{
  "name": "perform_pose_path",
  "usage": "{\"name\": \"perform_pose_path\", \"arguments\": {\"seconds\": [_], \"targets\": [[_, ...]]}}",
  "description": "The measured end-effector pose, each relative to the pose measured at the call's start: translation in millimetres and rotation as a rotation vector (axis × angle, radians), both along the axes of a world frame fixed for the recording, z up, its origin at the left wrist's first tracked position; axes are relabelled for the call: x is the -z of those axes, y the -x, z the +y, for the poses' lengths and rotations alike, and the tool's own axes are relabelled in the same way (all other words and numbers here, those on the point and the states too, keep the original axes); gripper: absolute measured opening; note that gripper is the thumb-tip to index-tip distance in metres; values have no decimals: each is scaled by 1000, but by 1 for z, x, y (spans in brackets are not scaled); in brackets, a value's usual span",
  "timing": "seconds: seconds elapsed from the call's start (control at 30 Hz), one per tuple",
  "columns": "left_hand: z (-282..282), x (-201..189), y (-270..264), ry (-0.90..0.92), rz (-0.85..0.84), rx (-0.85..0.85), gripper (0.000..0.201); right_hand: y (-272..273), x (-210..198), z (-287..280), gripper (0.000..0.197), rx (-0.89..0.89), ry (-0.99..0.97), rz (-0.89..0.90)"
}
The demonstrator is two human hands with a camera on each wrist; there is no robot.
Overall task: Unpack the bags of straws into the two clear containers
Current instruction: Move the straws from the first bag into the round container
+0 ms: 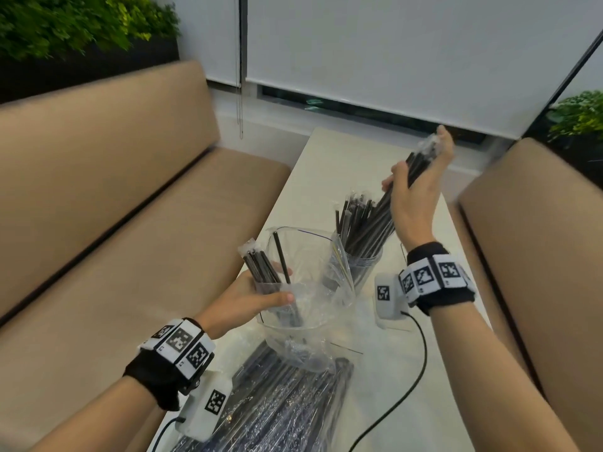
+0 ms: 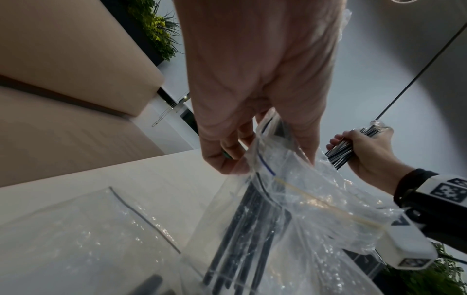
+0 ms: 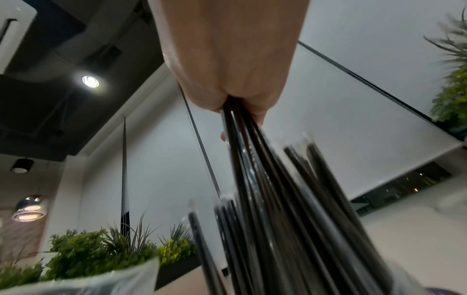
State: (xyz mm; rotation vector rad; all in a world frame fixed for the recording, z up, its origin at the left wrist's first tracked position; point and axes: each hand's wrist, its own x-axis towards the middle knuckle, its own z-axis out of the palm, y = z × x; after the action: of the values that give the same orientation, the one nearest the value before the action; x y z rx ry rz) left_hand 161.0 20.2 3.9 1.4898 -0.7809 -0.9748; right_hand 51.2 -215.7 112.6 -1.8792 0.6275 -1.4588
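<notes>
My right hand (image 1: 414, 197) grips a bundle of black wrapped straws (image 1: 381, 210) raised at a slant, its lower ends in a clear container (image 1: 365, 265) that holds many straws. The right wrist view shows the same bundle (image 3: 278, 189) fanning down from my right hand (image 3: 227, 59). My left hand (image 1: 241, 298) holds an open clear zip bag (image 1: 313, 288) by its side, with a few straws (image 1: 261, 265) left in it. In the left wrist view my left hand (image 2: 240, 99) pinches the bag's mouth (image 2: 290, 199). A second clear container is not visible.
A full bag of straws (image 1: 287, 406) lies on the white table (image 1: 326, 164) near me, under the open bag. Tan sofas flank the table on the left (image 1: 114, 190) and right (image 1: 538, 223). A black cable (image 1: 421, 363) trails from my right wrist.
</notes>
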Motion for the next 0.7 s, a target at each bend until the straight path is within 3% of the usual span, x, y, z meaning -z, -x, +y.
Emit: {"name": "perform_pose_path", "arguments": {"seconds": [0.13,0.33,0.47,0.57,0.7], "targets": [[-1,2,0,0,-10,-5,42,-5,22,7,62,13,52,30],[-3,6,0,-1,-12,0,47,-14,59,11,30,97,50,272],[-3,9,-2,-6,-15,-1,48,-11,70,16,26,92,65,461],[-3,7,-2,-3,-26,-1,47,-3,53,15,34,57,28,602],[-4,4,0,3,-9,8,43,17,8,22,64,-119,-5,715]]}}
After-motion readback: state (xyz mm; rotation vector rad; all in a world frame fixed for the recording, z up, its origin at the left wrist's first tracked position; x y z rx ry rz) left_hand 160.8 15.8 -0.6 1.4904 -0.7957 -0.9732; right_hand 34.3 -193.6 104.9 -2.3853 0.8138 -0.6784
